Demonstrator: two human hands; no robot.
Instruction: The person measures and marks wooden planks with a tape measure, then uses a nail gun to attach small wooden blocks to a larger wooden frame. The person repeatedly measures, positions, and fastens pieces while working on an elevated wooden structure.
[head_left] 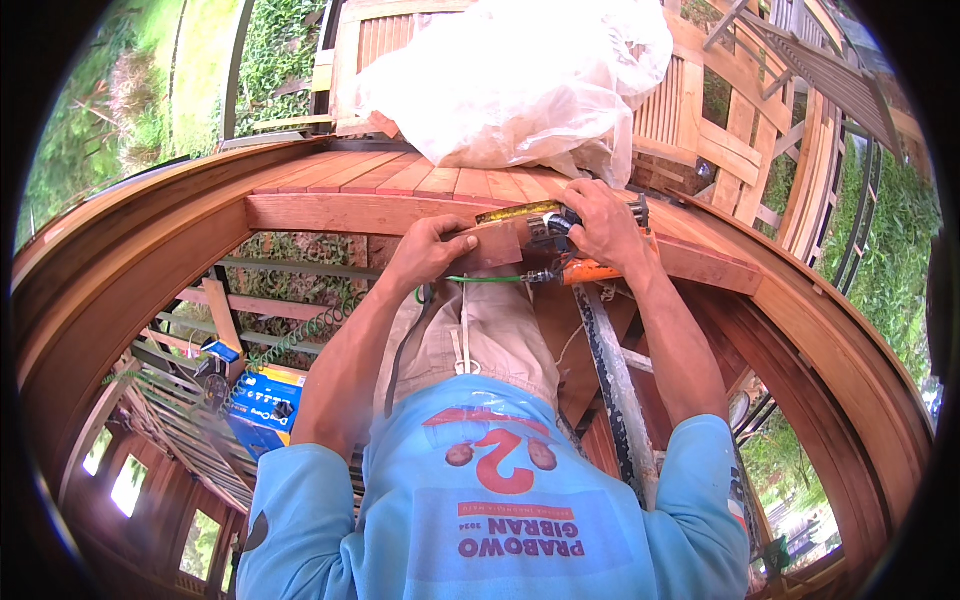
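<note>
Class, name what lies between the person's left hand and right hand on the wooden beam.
In the head view, a small reddish wooden block lies between left hand and right hand.

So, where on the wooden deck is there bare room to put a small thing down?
The slatted deck is bare left of the plastic sheet, back from the front beam. It is crowded at the beam's middle: the left hand presses a small wood block, and the right hand grips a nail gun.
</note>
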